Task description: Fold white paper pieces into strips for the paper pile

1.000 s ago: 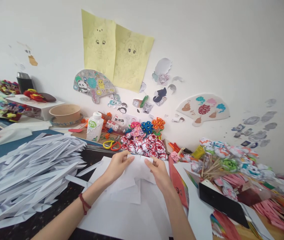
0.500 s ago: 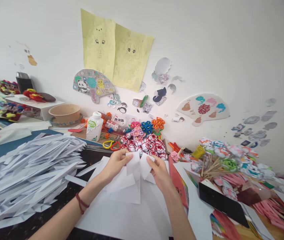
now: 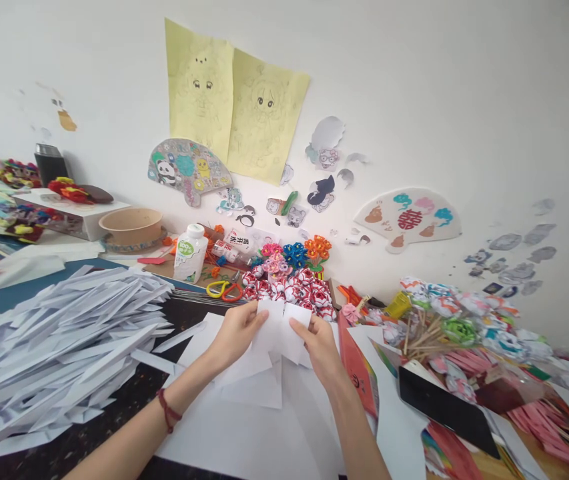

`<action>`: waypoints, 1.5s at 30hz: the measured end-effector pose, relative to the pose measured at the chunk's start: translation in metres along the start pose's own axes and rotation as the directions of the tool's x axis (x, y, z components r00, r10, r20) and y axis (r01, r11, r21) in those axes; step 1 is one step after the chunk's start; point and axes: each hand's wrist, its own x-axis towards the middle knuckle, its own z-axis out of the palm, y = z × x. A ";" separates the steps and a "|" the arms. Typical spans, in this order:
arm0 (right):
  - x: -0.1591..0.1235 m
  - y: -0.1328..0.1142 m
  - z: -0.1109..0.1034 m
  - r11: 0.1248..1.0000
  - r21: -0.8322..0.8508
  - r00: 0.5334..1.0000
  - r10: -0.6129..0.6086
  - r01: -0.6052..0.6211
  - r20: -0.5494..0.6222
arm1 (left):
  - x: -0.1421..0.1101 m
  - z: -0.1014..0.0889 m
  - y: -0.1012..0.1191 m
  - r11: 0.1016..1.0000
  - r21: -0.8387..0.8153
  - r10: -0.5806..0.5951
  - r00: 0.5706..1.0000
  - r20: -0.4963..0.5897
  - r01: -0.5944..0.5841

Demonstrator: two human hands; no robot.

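My left hand (image 3: 237, 333) pinches a small piece of white paper (image 3: 270, 325) between thumb and fingers. Another white paper piece (image 3: 294, 340) is gripped the same way by my right hand (image 3: 318, 341). The two pieces nearly meet, with a narrow gap at the top; whether they join lower down I cannot tell. Beneath them, several white paper squares (image 3: 259, 390) lie overlapping on a large white sheet (image 3: 264, 443). A dark red cord bracelet (image 3: 168, 410) circles my left wrist.
Long white paper strips (image 3: 64, 340) are heaped at left. Behind my hands stand scissors (image 3: 224, 289), a white bottle (image 3: 189, 253) and red-and-white paper flowers (image 3: 289, 288). A black phone-like slab (image 3: 447, 410), wooden sticks (image 3: 417, 340) and more flowers (image 3: 484, 327) crowd the right.
The paper pieces have come closer together and turned more upright and level, narrowing the gap between them. My left hand has shifted slightly right. Both hands keep their hold.
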 end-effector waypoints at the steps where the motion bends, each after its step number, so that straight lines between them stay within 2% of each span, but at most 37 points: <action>1: 0.000 -0.001 0.001 1.000 0.010 1.000 0.004 -0.004 0.007 | 0.000 -0.001 0.000 1.000 0.016 0.007 1.000 0.007 -0.007; 4: -0.002 -0.004 0.003 0.999 0.043 1.000 0.012 -0.013 0.026 | 0.001 -0.003 0.001 1.000 -0.013 -0.005 0.998 0.058 0.006; 9: -0.004 -0.009 0.004 0.998 0.064 1.000 0.023 -0.024 0.021 | 0.002 -0.005 0.006 0.976 -0.200 -0.063 0.987 0.149 0.092; 13: -0.003 -0.006 0.002 0.999 0.052 1.000 0.011 -0.012 0.016 | 0.003 -0.005 0.009 0.947 -0.294 -0.083 0.984 0.159 0.128; 16: -0.001 -0.001 0.003 1.000 -0.016 1.000 -0.003 0.003 -0.004 | 0.002 -0.004 0.008 0.966 -0.231 -0.096 0.992 0.088 0.114; 19: 0.000 0.003 0.005 0.999 -0.040 0.999 0.004 -0.006 -0.038 | 0.002 -0.003 0.004 0.993 -0.108 -0.053 0.998 0.022 0.055; 23: 0.000 0.003 0.008 1.000 -0.001 0.999 -0.020 0.020 -0.037 | 0.002 0.000 -0.002 1.000 0.002 -0.015 0.998 0.059 0.015; 27: 0.000 0.004 0.009 0.997 -0.049 0.998 -0.057 0.055 -0.041 | 0.002 0.001 -0.005 0.998 0.065 -0.007 1.000 0.025 0.005; 30: 0.001 0.005 0.007 0.998 -0.052 0.999 -0.037 0.036 -0.019 | 0.001 0.002 -0.005 0.999 0.041 -0.014 1.000 0.021 0.013; 35: 0.000 0.003 0.004 0.999 0.038 1.000 -0.009 0.008 0.030 | -0.001 0.004 -0.003 0.995 -0.087 -0.045 0.998 0.045 0.049; 45: 0.000 0.005 0.006 0.991 0.135 1.000 0.014 -0.015 0.011 | -0.003 0.006 0.002 0.981 -0.183 -0.062 0.997 0.040 0.068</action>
